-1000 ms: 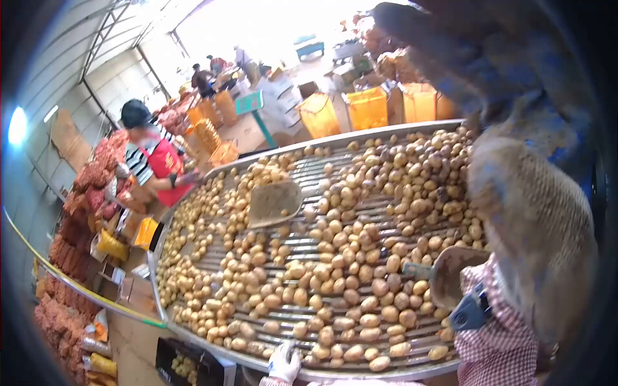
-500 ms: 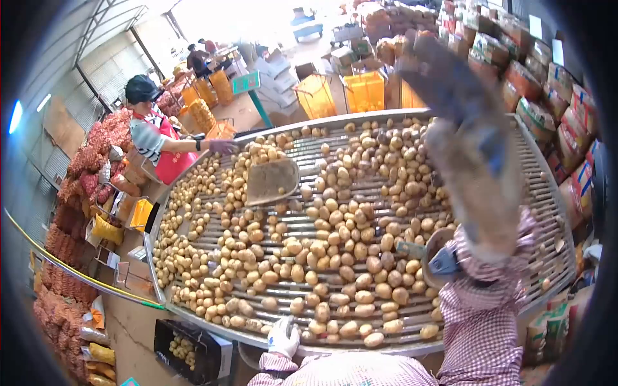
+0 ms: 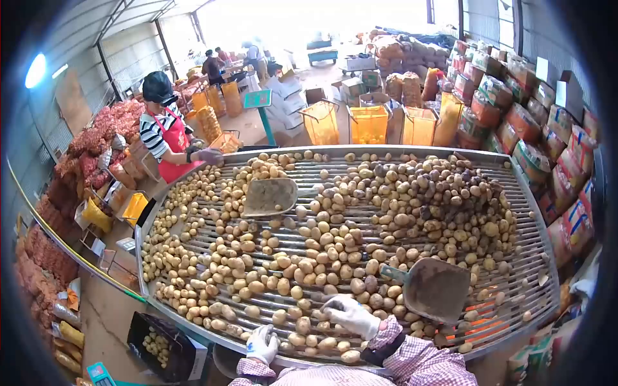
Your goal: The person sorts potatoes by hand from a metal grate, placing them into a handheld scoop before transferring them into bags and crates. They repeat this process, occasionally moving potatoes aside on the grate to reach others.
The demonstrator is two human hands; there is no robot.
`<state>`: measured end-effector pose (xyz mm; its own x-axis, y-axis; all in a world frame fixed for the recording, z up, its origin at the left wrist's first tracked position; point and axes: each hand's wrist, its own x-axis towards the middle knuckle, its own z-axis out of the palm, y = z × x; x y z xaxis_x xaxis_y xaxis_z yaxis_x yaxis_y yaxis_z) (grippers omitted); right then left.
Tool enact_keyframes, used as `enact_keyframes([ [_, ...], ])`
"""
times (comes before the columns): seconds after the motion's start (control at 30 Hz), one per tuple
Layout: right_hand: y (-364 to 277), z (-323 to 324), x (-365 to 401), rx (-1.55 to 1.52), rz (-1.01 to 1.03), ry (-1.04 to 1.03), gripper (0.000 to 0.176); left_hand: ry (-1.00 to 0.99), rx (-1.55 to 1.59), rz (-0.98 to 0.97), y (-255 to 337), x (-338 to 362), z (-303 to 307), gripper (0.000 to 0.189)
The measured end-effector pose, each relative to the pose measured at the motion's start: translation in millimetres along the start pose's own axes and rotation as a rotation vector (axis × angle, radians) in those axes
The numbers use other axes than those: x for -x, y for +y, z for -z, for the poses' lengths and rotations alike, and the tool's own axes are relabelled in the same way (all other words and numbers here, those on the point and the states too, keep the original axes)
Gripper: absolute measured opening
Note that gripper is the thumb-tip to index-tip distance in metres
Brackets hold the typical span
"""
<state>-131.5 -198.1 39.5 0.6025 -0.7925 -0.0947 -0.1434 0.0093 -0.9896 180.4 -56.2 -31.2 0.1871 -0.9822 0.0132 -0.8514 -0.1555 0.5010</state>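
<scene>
My left hand (image 3: 262,345), in a white glove, rests at the near edge of the sorting table (image 3: 412,149) beside several potatoes (image 3: 302,325). Its fingers look loosely apart, with nothing visible in them. My right hand (image 3: 353,316), gloved too, reaches low over potatoes near the front edge. Its fingers stretch to the left and appear apart; their undersides are hidden. Right of that hand, a scoop (image 3: 438,291) with a greenish handle lies on the potatoes. A second scoop (image 3: 270,197) lies farther back, left of the middle.
A co-worker (image 3: 168,132) in a red apron stands at the table's far left. Dark potatoes (image 3: 444,193) are heaped at the right. Yellow bag holders (image 3: 368,124) stand behind the table, stacked sacks (image 3: 508,119) at the right, and a black crate (image 3: 167,347) below left.
My right hand, raised and blurred close to the camera before, has come down to the near potatoes. My view has tilted up and shifted. The co-worker's hand has drawn slightly back.
</scene>
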Motion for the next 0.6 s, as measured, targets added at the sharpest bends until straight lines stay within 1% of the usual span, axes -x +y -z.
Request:
enact_keyframes([
  [0.03,14,-12,4,-0.093,-0.033,0.038,0.034,0.005,0.005,-0.001,1,0,0,0.038],
  [0.07,25,-17,8,-0.069,-0.013,0.045,0.034,0.028,0.028,0.010,3,-1,1,0.038],
  [0.1,26,-18,13,-0.047,0.005,0.053,0.035,0.049,0.050,0.021,3,1,0,0.038],
  [0.13,20,-14,16,0.063,0.019,0.016,0.036,0.064,0.073,0.055,0,2,-2,0.037],
  [0.17,25,-14,18,0.070,0.018,0.014,0.036,0.085,0.067,0.043,-2,2,-3,0.036],
  [0.23,26,-12,22,0.183,0.005,0.075,0.033,0.125,0.185,0.110,-6,1,-7,0.033],
  [0.27,25,-8,26,0.168,-0.060,0.090,0.030,0.168,0.174,0.068,-9,1,-9,0.032],
  [0.3,41,-4,24,0.172,-0.048,0.129,0.030,0.177,0.222,0.113,-10,0,-8,0.030],
  [0.33,44,0,27,0.246,-0.026,0.183,0.031,0.174,0.226,0.116,-7,1,-7,0.030],
  [0.4,58,9,28,0.411,-0.015,0.288,0.034,0.262,0.401,0.151,0,2,-4,0.027],
  [0.43,73,14,27,0.514,-0.013,0.336,0.033,0.266,0.485,0.189,4,3,-3,0.028],
  [0.47,87,17,30,0.562,0.045,0.423,0.030,0.258,0.474,0.188,-2,5,-7,0.028],
  [0.5,88,19,34,0.609,0.104,0.510,0.028,0.250,0.462,0.188,-4,6,-5,0.028],
  [0.53,88,23,36,0.652,0.111,0.545,0.029,0.251,0.465,0.188,-5,8,-4,0.028],
  [0.57,89,28,39,0.765,0.081,0.551,0.034,0.251,0.388,0.160,-5,10,-3,0.030],
  [0.6,89,34,43,0.779,0.007,0.572,0.035,0.248,0.309,0.133,-6,13,-2,0.031],
])
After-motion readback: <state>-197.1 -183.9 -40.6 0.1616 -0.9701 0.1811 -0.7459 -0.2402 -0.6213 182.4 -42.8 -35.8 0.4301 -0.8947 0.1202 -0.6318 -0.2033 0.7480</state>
